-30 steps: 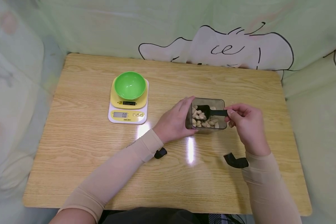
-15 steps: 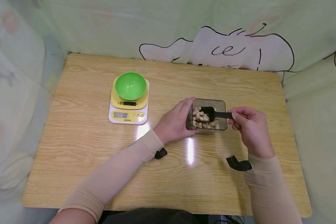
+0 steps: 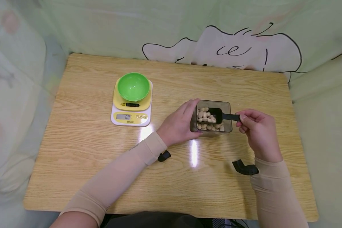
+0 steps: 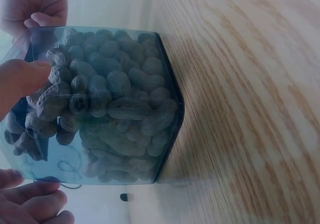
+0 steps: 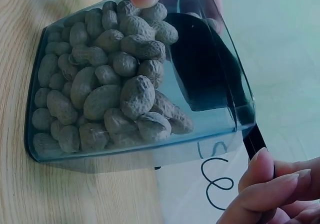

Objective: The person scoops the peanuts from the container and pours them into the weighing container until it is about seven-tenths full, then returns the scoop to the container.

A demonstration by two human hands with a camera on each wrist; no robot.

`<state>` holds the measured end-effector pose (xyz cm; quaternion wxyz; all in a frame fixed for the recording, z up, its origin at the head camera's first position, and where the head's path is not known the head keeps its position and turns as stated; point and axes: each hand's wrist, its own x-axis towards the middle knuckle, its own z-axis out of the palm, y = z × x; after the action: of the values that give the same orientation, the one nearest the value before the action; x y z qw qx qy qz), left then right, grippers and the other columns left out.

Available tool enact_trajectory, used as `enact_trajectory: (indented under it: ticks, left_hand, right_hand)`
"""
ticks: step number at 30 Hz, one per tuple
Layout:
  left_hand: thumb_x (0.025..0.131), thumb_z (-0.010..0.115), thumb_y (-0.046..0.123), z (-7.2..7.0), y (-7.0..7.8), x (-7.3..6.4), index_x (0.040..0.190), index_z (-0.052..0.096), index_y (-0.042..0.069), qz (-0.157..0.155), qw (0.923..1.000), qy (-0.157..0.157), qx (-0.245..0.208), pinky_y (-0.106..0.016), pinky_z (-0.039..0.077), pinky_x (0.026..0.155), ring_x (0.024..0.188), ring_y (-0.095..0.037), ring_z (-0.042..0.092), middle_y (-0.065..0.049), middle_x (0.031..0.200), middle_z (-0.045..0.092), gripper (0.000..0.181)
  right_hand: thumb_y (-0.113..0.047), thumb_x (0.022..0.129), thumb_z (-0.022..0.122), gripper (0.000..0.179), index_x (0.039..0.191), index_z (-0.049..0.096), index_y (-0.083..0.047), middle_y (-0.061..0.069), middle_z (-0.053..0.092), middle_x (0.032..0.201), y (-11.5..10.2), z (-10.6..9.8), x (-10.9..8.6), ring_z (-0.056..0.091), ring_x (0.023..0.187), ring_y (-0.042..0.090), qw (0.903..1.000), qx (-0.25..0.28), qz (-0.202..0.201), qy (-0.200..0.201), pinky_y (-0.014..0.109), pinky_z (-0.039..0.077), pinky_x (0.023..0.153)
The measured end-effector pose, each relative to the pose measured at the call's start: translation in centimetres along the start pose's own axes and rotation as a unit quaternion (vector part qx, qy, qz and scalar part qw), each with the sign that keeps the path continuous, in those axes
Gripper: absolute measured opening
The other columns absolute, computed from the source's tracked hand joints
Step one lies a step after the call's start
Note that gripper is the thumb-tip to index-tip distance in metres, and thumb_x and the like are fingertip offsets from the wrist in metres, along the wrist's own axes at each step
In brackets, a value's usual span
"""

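A clear, dark-tinted box stands on the table, part full of unshelled peanuts. My left hand grips its left end, thumb on the near side and fingers on the far side. With thumb and fingers, my right hand pinches the handle of a black scoop. Several peanuts lie in the scoop's bowl, which is at the top of the box, above the other peanuts. In the right wrist view the scoop's dark bowl shows through the box wall.
Left of the box stands a yellow and white kitchen scale, its display at 0.0. A green bowl sits on it, with no contents visible. Behind the wooden table hangs a pale cloth with black line drawings.
My right hand has drawn the scoop to the right and raised it, and peanuts now show in its bowl. My left hand and the box have stayed almost in place.
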<state>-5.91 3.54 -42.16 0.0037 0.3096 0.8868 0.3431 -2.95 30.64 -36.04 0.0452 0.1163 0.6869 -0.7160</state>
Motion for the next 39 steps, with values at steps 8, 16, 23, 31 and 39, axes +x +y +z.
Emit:
enact_trajectory:
  ticks: [8, 16, 23, 31, 39]
  left_hand:
    - [0.083, 0.093, 0.046, -0.2, 0.0, 0.0, 0.167, 0.026, 0.002, -0.005, 0.9999, -0.013, 0.005, -0.035, 0.041, 0.130, 0.157, -0.031, 0.046, -0.018, 0.165, 0.046, 0.117]
    - [0.084, 0.091, 0.051, -0.4, 0.0, -0.1, 0.168, 0.024, 0.003, -0.008, 0.9996, -0.023, 0.015, -0.036, 0.040, 0.130, 0.159, -0.032, 0.043, -0.017, 0.168, 0.044, 0.118]
    - [0.084, 0.091, 0.053, -0.2, -0.2, -0.3, 0.171, 0.019, 0.007, -0.015, 0.9996, -0.022, 0.004, -0.040, 0.041, 0.129, 0.162, -0.032, 0.038, -0.016, 0.170, 0.042, 0.122]
    - [0.082, 0.089, 0.059, -0.4, -0.2, -0.6, 0.174, 0.012, 0.009, -0.013, 0.9995, -0.023, -0.015, -0.041, 0.035, 0.133, 0.166, -0.031, 0.029, -0.011, 0.179, 0.029, 0.130]
    - [0.081, 0.089, 0.062, -2.2, -0.6, -1.3, 0.171, 0.022, 0.005, 0.003, 0.9999, 0.011, 0.007, -0.038, 0.030, 0.135, 0.165, -0.032, 0.031, -0.013, 0.177, 0.033, 0.127]
  right_hand:
    - [0.001, 0.105, 0.062, 0.016, 0.096, 0.076, 0.003, 0.004, 0.072, 0.074, -0.1, -0.6, -0.2, 0.061, 0.062, 0.011, 0.9997, 0.024, 0.001, -0.002, 0.020, 0.050, 0.053]
    - [0.000, 0.104, 0.065, 0.013, 0.098, 0.075, 0.004, 0.006, 0.075, 0.079, -0.3, -1.2, -0.5, 0.064, 0.064, 0.012, 0.9986, 0.052, 0.001, -0.004, 0.020, 0.052, 0.054]
    - [0.000, 0.104, 0.066, 0.012, 0.098, 0.075, 0.006, 0.008, 0.074, 0.079, -0.6, -1.3, -0.6, 0.065, 0.064, 0.013, 0.9971, 0.075, -0.004, -0.008, 0.020, 0.053, 0.055]
    - [0.000, 0.103, 0.067, 0.012, 0.098, 0.074, 0.007, 0.008, 0.071, 0.076, -1.3, -1.1, -0.6, 0.063, 0.064, 0.014, 0.9973, 0.073, -0.010, -0.003, 0.021, 0.053, 0.055]
    - [0.000, 0.103, 0.067, 0.011, 0.098, 0.073, 0.007, 0.008, 0.070, 0.077, -2.7, 0.0, -0.1, 0.054, 0.064, 0.016, 0.9978, 0.065, -0.012, -0.003, 0.023, 0.051, 0.055]
